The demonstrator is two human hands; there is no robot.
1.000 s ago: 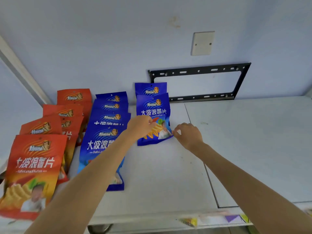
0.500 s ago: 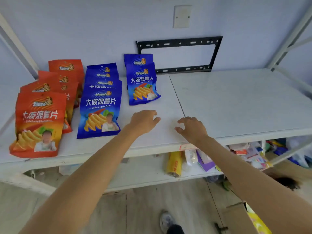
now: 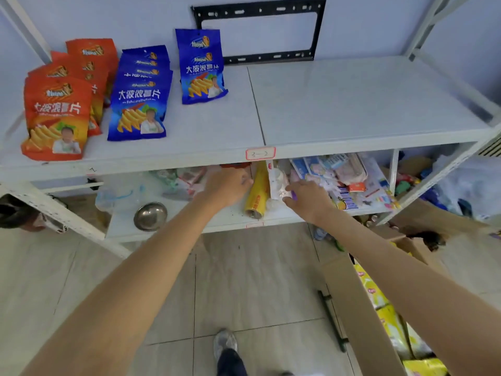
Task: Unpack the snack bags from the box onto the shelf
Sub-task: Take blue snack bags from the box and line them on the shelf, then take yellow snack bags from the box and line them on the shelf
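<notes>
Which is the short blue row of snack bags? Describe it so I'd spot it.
Start at the black wall bracket behind the top shelf. Just below its left corner lies a row of two blue bags. It is the rightmost row and shortest; the blue row beside it has more bags.

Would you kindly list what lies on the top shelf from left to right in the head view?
Orange bags → middle blue bags → right blue bags → seam in the shelf → bare right panel.
</notes>
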